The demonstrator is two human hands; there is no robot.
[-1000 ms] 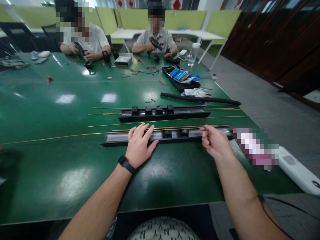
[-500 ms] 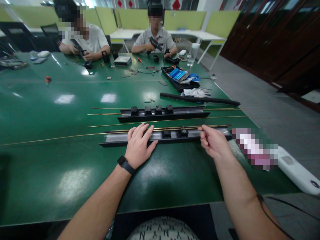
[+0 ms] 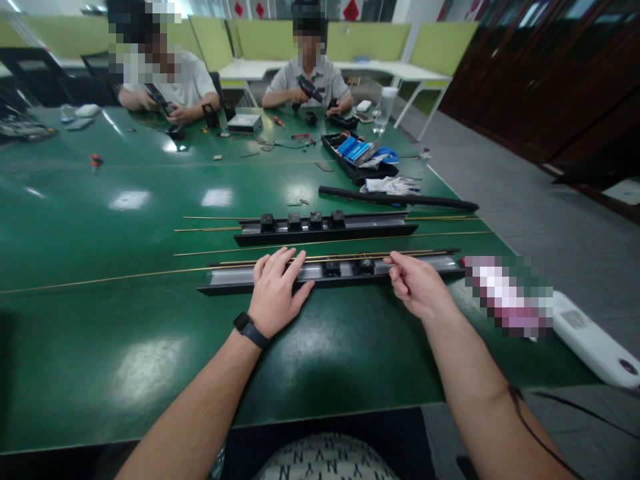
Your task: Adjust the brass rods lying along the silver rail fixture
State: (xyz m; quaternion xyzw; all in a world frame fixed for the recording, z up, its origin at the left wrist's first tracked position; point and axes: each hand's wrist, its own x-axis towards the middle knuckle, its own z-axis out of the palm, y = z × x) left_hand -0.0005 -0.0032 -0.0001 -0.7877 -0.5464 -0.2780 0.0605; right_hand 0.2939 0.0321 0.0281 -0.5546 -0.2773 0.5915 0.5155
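Note:
A long black channel (image 3: 340,281) with a pale inner face lies across the table in front of me. Two small black blocks, one of them a square block (image 3: 367,265), sit inside it. My left hand (image 3: 280,283) rests over the channel's left half, fingers spread, thumb at the near edge. Thin brass-coloured rods (image 3: 345,258) run along the channel's far edge and pass beneath the left fingers. My right hand (image 3: 414,280) is closed in a pinch on one thin rod toward the right end. Exactly which rod the fingertips grip is hard to make out.
A second black channel (image 3: 325,236) with several black blocks lies beyond, loose rods around it. Farther back are a black strip (image 3: 397,199), white gloves (image 3: 390,185) and a black tray (image 3: 345,163). A white device (image 3: 590,340) sits right. Two people work across the table.
My right hand has slid a little to the left along the rods, still pinched. My left hand stays in place on the channel.

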